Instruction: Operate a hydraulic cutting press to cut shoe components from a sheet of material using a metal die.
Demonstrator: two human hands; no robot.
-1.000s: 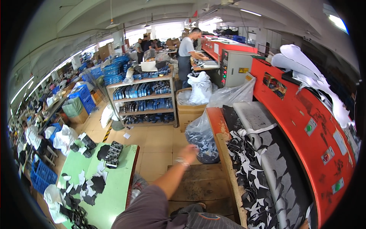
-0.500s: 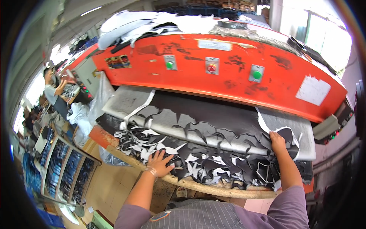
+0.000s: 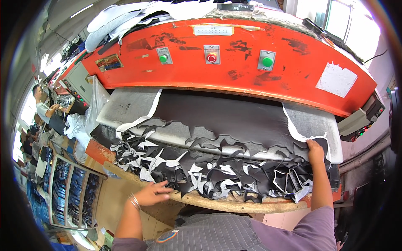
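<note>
Head view: think of a clock laid over the picture, with 12 at the top. The dark sheet [image 3: 222,111] is near 1 o'clock, lying on the gray bed [image 3: 127,104] under the front of the big red machine [image 3: 243,71]. It droops over the front lip of the bed, so I think it is soft and bendy, like thin leather. It is probably light for its size, but too floppy to stay flat if held by one end. Its top has a smooth shine, so it might slide a bit. The front edge, toward 6 o'clock, is all bites and thin points, and those look easy to rip. The better places to hold seem to be the whole sides with pale borders, at 10 o'clock and 3 o'clock. The right hand [image 3: 315,152], between 3 and 4 o'clock, has its fingertips on the right border; I cannot tell if the thumb pinches from below. The left hand [image 3: 154,193], at 7 o'clock, has loose, spread fingers and holds nothing. It is by the wooden rail [image 3: 243,207], just beside the black and white scraps [image 3: 209,173] at 6 o'clock.
</note>
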